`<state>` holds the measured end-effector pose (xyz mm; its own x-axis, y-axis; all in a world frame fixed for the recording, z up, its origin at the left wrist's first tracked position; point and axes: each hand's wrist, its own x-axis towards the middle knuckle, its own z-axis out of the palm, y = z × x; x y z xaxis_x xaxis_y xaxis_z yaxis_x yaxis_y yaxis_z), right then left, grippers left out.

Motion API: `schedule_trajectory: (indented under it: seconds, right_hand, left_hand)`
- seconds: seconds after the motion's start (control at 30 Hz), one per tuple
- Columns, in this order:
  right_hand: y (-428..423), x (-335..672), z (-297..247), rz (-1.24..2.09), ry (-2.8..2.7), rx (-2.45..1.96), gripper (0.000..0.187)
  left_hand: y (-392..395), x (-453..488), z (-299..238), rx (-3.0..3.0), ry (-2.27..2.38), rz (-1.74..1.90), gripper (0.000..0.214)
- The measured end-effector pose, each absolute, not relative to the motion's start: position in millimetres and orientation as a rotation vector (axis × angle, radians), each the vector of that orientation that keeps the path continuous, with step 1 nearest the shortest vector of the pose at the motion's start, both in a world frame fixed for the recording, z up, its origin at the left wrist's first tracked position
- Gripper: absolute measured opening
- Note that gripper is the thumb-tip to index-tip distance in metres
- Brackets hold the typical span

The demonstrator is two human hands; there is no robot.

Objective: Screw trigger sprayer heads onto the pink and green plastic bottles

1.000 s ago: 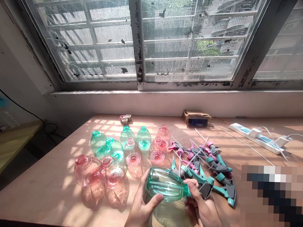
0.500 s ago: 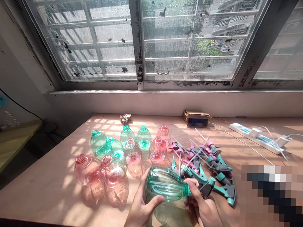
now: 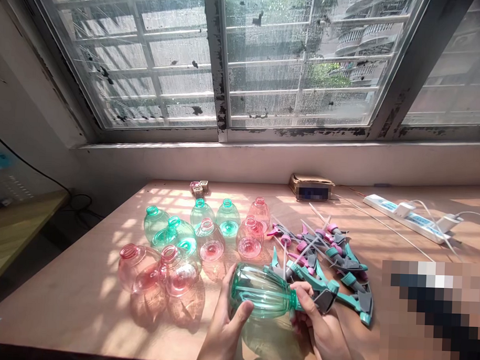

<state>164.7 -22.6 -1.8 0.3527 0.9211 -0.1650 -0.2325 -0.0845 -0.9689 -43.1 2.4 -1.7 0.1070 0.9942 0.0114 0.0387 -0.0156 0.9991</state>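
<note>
Lying on its side in my hands is a clear green ribbed spray bottle (image 3: 259, 293), its neck pointing right. My left hand (image 3: 229, 319) wraps around the bottle's base end, thumb along the near side. At the neck, my right hand (image 3: 319, 322) is closed with thumb and fingers around the collar of a grey and teal trigger spray head (image 3: 325, 299), partly hidden by the fingers. Just beyond is a pile of trigger spray heads (image 3: 310, 250) in pink, grey and teal, with thin white tubes. Several open-necked green bottles (image 3: 228, 221) and pink bottles (image 3: 179, 275) stand to the left.
At the back of the wooden table (image 3: 82, 279) sit small blocks (image 3: 199, 188) and a cardboard box (image 3: 311, 188). A white power strip (image 3: 406, 220) with plugs and cables lies at the right. Behind is a barred window (image 3: 263, 65). A blurred-out patch covers the lower right.
The bottle and the spray head have shifted slightly left with both hands. My left thumb has slid a little left along the bottle. Everything else stays in place.
</note>
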Motion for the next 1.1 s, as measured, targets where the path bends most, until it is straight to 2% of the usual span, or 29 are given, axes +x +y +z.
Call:
schedule_trajectory:
  seconds: [0.2,0.57,0.73,1.1]
  right_hand:
    - [-23,162,5,1.092,-0.690,-1.328,0.058]
    - [-23,164,2,1.120,-0.668,-1.351,0.058]
    - [-22,166,-1,1.097,-0.708,-1.340,0.055]
    - [-24,161,4,1.127,-0.634,-1.377,0.060]
  left_hand:
    - [2,-43,3,1.265,1.174,1.093,0.085]
    - [6,-42,4,1.273,1.187,1.059,0.094]
    - [3,-42,6,1.272,1.183,1.077,0.083]
    - [4,-42,12,1.315,1.199,1.029,0.089]
